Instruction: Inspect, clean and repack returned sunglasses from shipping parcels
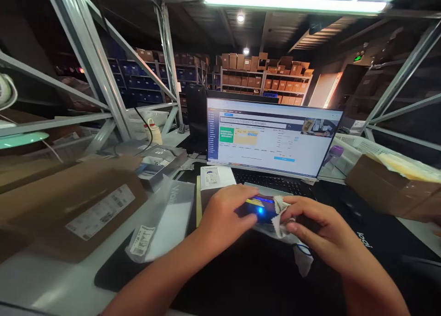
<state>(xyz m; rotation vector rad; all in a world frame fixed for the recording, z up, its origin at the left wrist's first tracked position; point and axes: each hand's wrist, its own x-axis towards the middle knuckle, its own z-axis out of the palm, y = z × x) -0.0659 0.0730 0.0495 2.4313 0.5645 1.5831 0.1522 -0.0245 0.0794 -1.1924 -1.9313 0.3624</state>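
Observation:
My left hand (227, 210) grips a small dark device (263, 208) with a glowing blue light and a yellow patch on its face. Its exact kind I cannot make out. At the device's right end, my right hand (315, 222) pinches a crumpled whitish cloth (281, 217) pressed against it. A loose end of the cloth hangs below the right fingers. Both hands are above the black desk mat (262, 270), in front of the keyboard (275, 180). Left of the hands lies a clear plastic bag (172, 215) with a white box inside and a printed label.
A lit monitor (268, 137) stands behind the keyboard. On the left is a large labelled cardboard box (99, 210); another open carton (382, 187) sits at right. A white labelled box (216, 177) lies before the monitor. A mouse (351, 210) rests on the mat.

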